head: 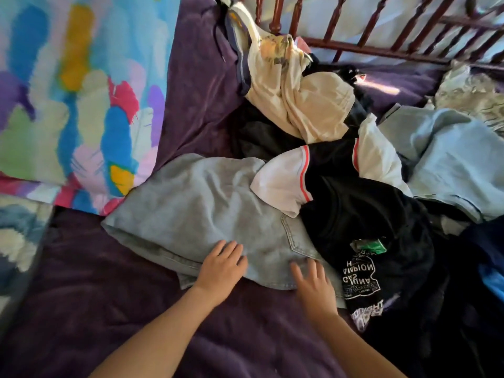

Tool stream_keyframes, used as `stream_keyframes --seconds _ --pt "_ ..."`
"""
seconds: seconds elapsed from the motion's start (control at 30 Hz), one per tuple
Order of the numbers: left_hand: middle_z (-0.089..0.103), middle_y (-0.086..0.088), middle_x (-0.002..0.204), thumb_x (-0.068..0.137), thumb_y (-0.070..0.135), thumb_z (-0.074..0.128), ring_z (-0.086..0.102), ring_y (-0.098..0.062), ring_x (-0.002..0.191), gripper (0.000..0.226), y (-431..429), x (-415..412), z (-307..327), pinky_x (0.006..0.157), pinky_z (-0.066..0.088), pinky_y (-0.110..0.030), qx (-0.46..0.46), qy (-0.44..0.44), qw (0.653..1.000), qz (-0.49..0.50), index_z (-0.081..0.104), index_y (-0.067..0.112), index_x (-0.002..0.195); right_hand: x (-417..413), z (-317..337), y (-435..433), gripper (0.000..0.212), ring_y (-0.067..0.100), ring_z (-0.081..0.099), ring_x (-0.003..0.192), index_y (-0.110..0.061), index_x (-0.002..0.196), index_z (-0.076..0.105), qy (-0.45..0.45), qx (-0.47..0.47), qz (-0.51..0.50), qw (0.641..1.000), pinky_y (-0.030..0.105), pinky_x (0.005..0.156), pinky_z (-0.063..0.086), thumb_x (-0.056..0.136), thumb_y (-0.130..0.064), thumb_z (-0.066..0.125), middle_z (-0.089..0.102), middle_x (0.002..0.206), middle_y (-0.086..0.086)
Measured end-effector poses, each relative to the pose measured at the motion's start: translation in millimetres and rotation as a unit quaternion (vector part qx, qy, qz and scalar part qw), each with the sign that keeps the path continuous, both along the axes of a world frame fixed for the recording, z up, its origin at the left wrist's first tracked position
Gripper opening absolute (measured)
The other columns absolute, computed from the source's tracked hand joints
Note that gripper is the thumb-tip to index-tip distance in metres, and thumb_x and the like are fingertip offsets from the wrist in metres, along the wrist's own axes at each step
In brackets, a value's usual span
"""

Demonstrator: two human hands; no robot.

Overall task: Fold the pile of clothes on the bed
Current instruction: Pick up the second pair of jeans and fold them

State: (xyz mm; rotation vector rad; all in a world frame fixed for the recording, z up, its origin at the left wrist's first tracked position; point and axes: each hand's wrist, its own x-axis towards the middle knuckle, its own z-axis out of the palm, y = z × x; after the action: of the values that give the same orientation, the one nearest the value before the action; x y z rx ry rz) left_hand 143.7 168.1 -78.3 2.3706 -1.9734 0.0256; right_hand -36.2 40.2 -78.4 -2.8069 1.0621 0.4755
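Light-blue jeans (pixel 196 208) lie spread on the purple bedspread (pixel 81 309), one back pocket showing. My left hand (pixel 222 264) rests flat on their near edge, fingers straight. My right hand (pixel 313 285) presses flat on the denim just below the pocket. To the right lies the pile: a black shirt with white print (pixel 362 241), a white garment with red-trimmed sleeves (pixel 283 184), a cream shirt (pixel 305 105) and a pale-blue garment (pixel 452 159).
A multicoloured quilt (pixel 68 99) covers the left side of the bed. A dark red wooden headboard rail (pixel 381 47) runs along the back. More dark clothes (pixel 477 268) heap at the right edge.
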Motion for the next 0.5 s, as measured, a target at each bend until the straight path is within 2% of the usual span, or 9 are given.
stream_keyframes --seconds 0.07,0.13,0.17,0.23,0.27,0.33,0.4,0.5 --pt "0.071 -0.003 0.076 0.059 0.019 0.063 0.069 -0.02 0.077 0.01 1 7 1 0.078 0.054 -0.032 -0.01 0.016 1.0 -0.015 0.071 0.015 0.061 -1 0 -3 0.066 0.029 0.06 0.054 -0.012 0.085 0.05 -0.009 0.012 0.012 1.0 0.028 0.027 0.038 0.028 -0.004 0.081 0.06 0.068 0.011" --pt "0.068 0.001 0.065 0.065 0.02 0.049 0.068 -0.016 0.068 0.022 0 9 12 0.07 0.054 -0.026 0.012 0.046 0.999 -0.012 0.069 0.016 0.055 -2 5 -5 0.025 0.025 0.057 0.041 -0.012 0.07 0.052 -0.043 -0.002 0.029 0.999 0.026 0.024 0.033 0.048 -0.006 0.065 0.054 0.052 0.004" --pt "0.067 0.002 0.06 0.063 0.017 0.05 0.067 -0.015 0.063 0.02 -1 9 21 0.066 0.053 -0.025 0.01 0.051 0.999 -0.004 0.068 0.016 0.053 0 11 -7 0.018 0.022 0.056 0.038 -0.012 0.063 0.053 -0.058 -0.01 0.026 0.998 0.024 0.024 0.032 0.05 -0.006 0.064 0.053 0.048 0.001" --pt "0.064 0.0 0.055 0.048 0.008 0.068 0.066 -0.016 0.056 0.006 -2 9 40 0.057 0.054 -0.022 0.016 0.054 0.998 -0.004 0.065 0.012 0.051 2 25 -9 0.035 0.018 0.053 0.035 -0.015 0.05 0.053 -0.061 0.003 0.002 0.998 0.02 0.025 0.028 0.034 -0.005 0.082 0.051 0.042 -0.002" --pt "0.063 -0.002 0.053 0.037 0.004 0.077 0.065 -0.017 0.053 0.019 -3 8 49 0.052 0.054 -0.022 0.03 0.062 0.998 -0.005 0.063 0.01 0.049 2 33 -9 0.043 0.017 0.053 0.034 -0.015 0.047 0.052 -0.069 0.006 -0.018 0.997 0.02 0.026 0.027 0.025 -0.007 0.087 0.05 0.041 -0.002" --pt "0.057 -0.002 0.046 0.017 0.002 0.083 0.059 -0.018 0.043 0.039 -3 9 72 0.041 0.046 -0.017 0.051 0.101 0.993 0.02 0.057 0.01 0.045 -1 50 -8 0.046 0.018 0.053 0.036 -0.016 0.046 0.053 -0.086 0.0 -0.043 0.995 0.021 0.026 0.028 0.021 -0.008 0.09 0.051 0.043 -0.003" --pt "0.048 0.002 0.04 0.011 0.006 0.084 0.05 -0.015 0.034 0.045 0 10 94 0.034 0.033 -0.014 0.055 0.103 0.993 0.031 0.051 0.014 0.042 -8 70 -6 0.036 0.019 0.055 0.038 -0.014 0.049 0.056 -0.117 0.005 -0.054 0.992 0.023 0.027 0.032 0.033 -0.007 0.087 0.053 0.046 -0.003" --pt "0.044 0.004 0.037 0.009 0.009 0.086 0.045 -0.011 0.03 0.048 8 0 117 0.03 0.026 -0.014 0.055 0.059 0.996 0.025 0.05 0.017 0.04 -18 98 -4 0.005 0.024 0.061 0.048 -0.01 0.056 0.062 -0.171 -0.02 -0.041 0.984 0.029 0.034 0.042 0.055 -0.009 0.067 0.058 0.054 0.002"
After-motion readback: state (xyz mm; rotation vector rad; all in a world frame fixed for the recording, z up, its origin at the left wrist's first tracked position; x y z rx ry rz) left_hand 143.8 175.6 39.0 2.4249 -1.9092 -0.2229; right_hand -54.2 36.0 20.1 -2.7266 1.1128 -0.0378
